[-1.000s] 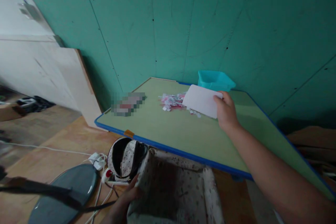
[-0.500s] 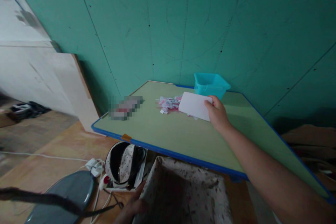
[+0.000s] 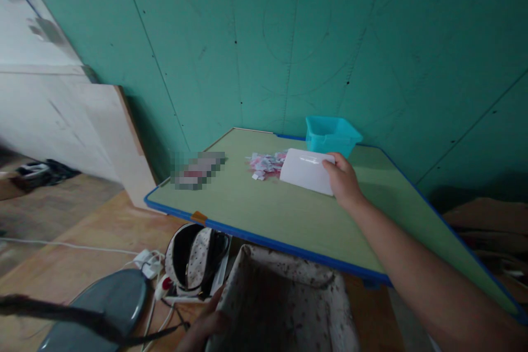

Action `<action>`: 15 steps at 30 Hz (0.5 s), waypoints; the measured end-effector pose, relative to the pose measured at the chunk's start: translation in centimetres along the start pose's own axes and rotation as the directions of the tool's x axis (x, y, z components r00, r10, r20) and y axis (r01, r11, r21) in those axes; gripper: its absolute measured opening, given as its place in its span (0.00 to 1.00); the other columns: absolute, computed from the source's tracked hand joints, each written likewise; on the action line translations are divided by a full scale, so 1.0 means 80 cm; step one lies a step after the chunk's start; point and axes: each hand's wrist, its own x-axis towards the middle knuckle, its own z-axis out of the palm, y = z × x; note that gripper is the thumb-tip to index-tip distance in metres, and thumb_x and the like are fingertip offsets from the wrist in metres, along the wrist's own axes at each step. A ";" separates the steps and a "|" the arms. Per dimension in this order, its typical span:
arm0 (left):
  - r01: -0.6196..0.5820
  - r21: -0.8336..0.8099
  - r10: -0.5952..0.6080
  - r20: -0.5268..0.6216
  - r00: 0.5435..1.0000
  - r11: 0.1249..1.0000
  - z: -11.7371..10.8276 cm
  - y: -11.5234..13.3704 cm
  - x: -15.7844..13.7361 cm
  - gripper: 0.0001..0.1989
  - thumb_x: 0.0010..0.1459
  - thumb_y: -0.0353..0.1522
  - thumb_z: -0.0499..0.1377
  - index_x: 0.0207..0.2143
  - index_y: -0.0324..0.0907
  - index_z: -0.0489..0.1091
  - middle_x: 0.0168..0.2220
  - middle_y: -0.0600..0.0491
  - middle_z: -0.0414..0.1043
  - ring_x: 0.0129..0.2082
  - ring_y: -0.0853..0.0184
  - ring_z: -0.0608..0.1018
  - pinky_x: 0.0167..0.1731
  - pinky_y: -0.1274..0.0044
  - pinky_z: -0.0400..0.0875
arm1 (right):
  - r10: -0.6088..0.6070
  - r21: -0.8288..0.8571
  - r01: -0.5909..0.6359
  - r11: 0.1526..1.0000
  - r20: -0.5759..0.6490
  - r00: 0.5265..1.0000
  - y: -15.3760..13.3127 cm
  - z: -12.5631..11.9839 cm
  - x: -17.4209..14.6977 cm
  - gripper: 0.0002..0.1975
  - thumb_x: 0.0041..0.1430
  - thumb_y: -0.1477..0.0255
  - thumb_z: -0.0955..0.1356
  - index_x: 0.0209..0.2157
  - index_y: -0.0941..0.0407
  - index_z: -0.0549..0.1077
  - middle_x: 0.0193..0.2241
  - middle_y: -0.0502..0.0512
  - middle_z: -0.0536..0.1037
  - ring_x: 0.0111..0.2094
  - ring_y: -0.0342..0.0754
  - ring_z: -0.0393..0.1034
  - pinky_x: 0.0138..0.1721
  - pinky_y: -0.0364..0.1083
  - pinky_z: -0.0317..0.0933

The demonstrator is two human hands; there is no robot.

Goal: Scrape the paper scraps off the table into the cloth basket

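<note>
My right hand (image 3: 345,180) pinches the right end of a stiff white card (image 3: 304,171), thumb on top, held tilted over the table. Light glints off the card's upper part. Just left of the card, and partly hidden by it, lies a loose heap of small white and pink paper scraps (image 3: 262,164) on the green table (image 3: 231,203). Low in the view, my left hand (image 3: 208,323) grips the left rim of a spotted, fabric-covered bin (image 3: 233,291) below the table's front edge. The bin's inside is dark.
A turquoise plastic basket (image 3: 330,135) stands at the table's back, against the green wall (image 3: 198,55). A blurred-out flat item (image 3: 200,170) lies on the left. Below are a spotted bag (image 3: 198,258), a power strip with cables (image 3: 148,263) and a grey stool (image 3: 99,308).
My right hand has lowered the card slightly and tilted it, so a glint now shows on it. The bin in my left hand has shifted slightly left.
</note>
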 end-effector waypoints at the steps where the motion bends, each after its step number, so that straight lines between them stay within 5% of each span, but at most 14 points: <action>1: -0.005 0.011 0.005 -0.005 1.000 1.000 -0.001 0.000 0.000 0.19 0.34 0.18 0.57 0.32 0.41 0.73 0.07 0.64 0.61 0.11 0.76 0.62 0.16 0.82 0.55 | 0.004 0.002 -0.004 1.000 0.009 1.000 0.001 0.000 0.000 0.10 0.44 0.66 0.61 0.30 0.55 0.66 0.23 0.49 0.67 0.27 0.46 0.60 0.26 0.44 0.52; 4: -0.026 0.038 0.027 -0.037 0.999 0.999 -0.002 -0.001 -0.001 0.22 0.34 0.19 0.57 0.35 0.42 0.71 0.07 0.64 0.60 0.12 0.75 0.62 0.16 0.82 0.56 | 0.025 0.031 -0.026 0.999 0.017 1.000 0.003 0.001 0.001 0.10 0.43 0.66 0.61 0.29 0.55 0.67 0.22 0.48 0.66 0.25 0.46 0.59 0.25 0.43 0.51; 15: -0.067 0.027 0.069 -0.102 0.992 0.997 0.002 0.002 -0.005 0.15 0.30 0.16 0.58 0.20 0.42 0.70 0.06 0.64 0.58 0.16 0.70 0.69 0.20 0.81 0.60 | -0.027 0.043 0.022 0.999 0.129 0.991 0.003 0.006 -0.004 0.12 0.44 0.65 0.61 0.31 0.55 0.67 0.23 0.49 0.69 0.26 0.46 0.62 0.26 0.44 0.54</action>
